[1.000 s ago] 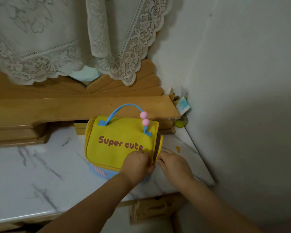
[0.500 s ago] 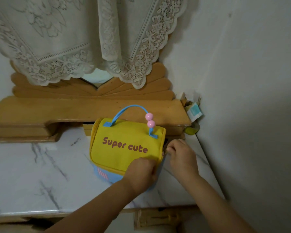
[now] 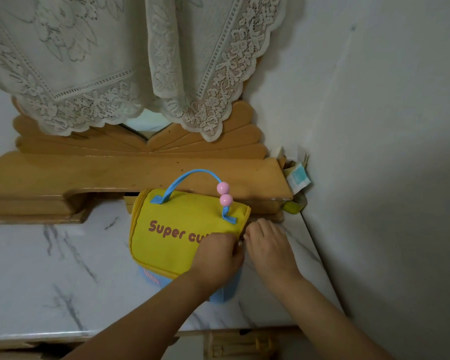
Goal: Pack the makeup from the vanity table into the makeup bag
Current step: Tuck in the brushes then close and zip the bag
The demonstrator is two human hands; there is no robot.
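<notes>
A yellow makeup bag (image 3: pixel 177 229) with a blue base, a blue handle, two pink beads and the words "Super cute" stands on the white marble vanity top (image 3: pixel 50 276). Its yellow lid lies down over the top. My left hand (image 3: pixel 218 258) presses on the bag's front right corner and covers part of the lettering. My right hand (image 3: pixel 268 242) is at the bag's right edge, fingers pinched at the zipper pull between the two hands. No loose makeup shows on the table.
A wooden shelf (image 3: pixel 89 175) and carved mirror frame rise behind the bag, with a lace cloth (image 3: pixel 130 61) draped over the mirror. Small packets (image 3: pixel 298 178) are wedged in the corner by the white wall (image 3: pixel 387 152) on the right. The table's front edge runs below my arms.
My right hand slid along the bag's right edge with the zipper, back toward my left hand. The gap at the right side has closed. The camera shifted slightly.
</notes>
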